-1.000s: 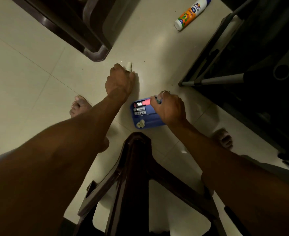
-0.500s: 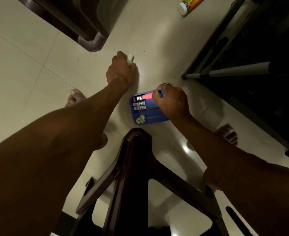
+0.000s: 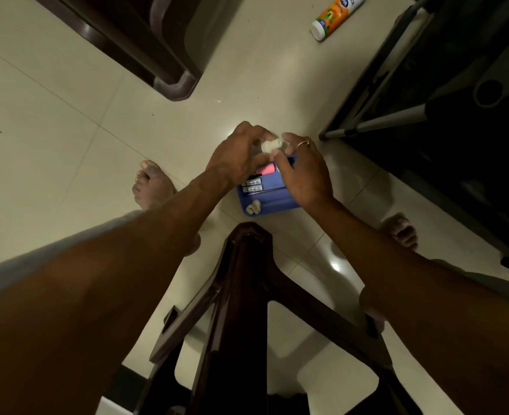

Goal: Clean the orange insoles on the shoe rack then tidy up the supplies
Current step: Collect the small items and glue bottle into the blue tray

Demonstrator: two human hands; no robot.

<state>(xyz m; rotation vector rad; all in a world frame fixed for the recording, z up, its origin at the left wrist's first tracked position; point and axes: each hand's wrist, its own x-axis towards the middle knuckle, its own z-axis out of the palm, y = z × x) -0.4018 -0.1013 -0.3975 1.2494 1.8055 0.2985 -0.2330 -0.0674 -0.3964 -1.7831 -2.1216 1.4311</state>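
A blue tray [image 3: 280, 202] lies on the floor tiles between my feet. It holds a pink tube [image 3: 266, 169], two labelled strips [image 3: 252, 186] and a crumpled white wad [image 3: 254, 207]. Above its far end my left hand [image 3: 238, 158] pinches a small white rolled piece [image 3: 272, 145]. My right hand [image 3: 302, 170], with a ring on one finger, meets it there; its fingertips touch the same white piece. The orange insoles are not in view.
An orange-and-white bottle [image 3: 335, 16] lies on the floor at the top right. The dark shoe rack with metal tubes [image 3: 397, 116] fills the right side. A dark brown stool [image 3: 247, 310] stands right below me, and dark furniture [image 3: 169, 76] sits at the top left.
My left hand lifted the white piece off the floor and carried it right, over the tray. My right hand left the tray's edge and rose to meet it.
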